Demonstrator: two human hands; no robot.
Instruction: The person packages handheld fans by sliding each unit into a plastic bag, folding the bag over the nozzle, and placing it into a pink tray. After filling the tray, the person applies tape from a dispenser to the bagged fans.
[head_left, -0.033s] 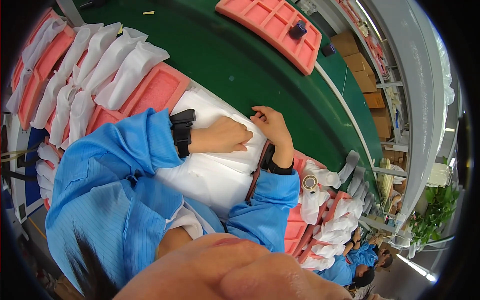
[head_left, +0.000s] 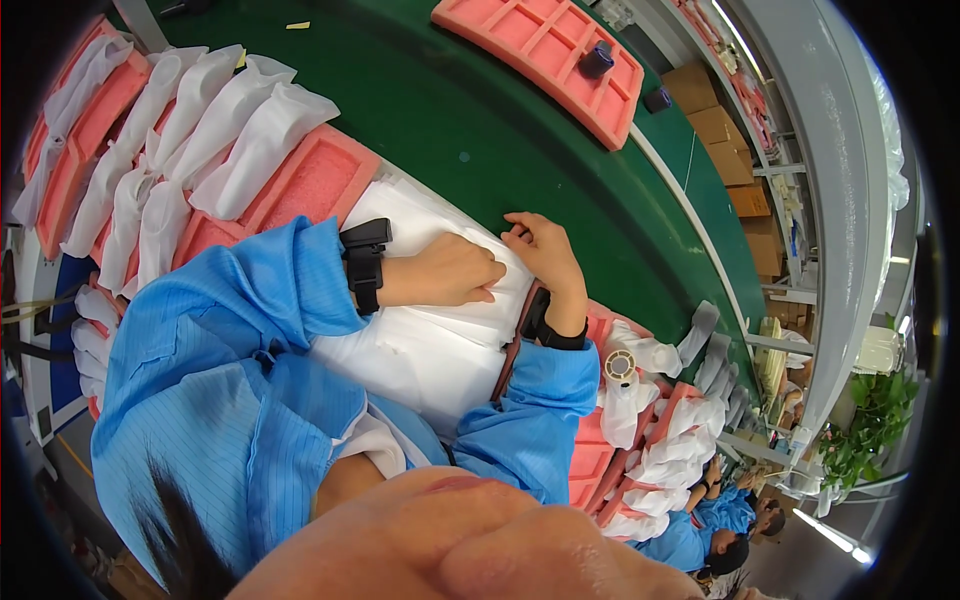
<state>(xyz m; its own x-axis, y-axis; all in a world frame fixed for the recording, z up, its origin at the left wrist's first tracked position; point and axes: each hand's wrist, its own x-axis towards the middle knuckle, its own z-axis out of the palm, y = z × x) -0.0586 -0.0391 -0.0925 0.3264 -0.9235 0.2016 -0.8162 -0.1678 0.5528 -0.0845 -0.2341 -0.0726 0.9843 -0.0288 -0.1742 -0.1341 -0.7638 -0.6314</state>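
My left hand (head_left: 445,271) is closed, its knuckles up and fingertips tucked under, resting on a stack of thin white foam sheets or bags (head_left: 410,345). Whether it pinches one of them is hidden. The stack lies in front of my body at the edge of the green table (head_left: 440,130). Just right of the stack, my right hand (head_left: 548,258) is raised with its fingers loosely bent and the thumb apart; nothing shows in it. Black bands with small boxes are on both wrists.
Pink foam trays (head_left: 318,180) with white-wrapped items (head_left: 255,140) stand at left; more wrapped items (head_left: 665,450) lie at right beside a round-ended part (head_left: 620,366). Across the table is a compartmented pink tray (head_left: 550,50) holding a dark cylinder (head_left: 597,60). Co-workers sit at lower right.
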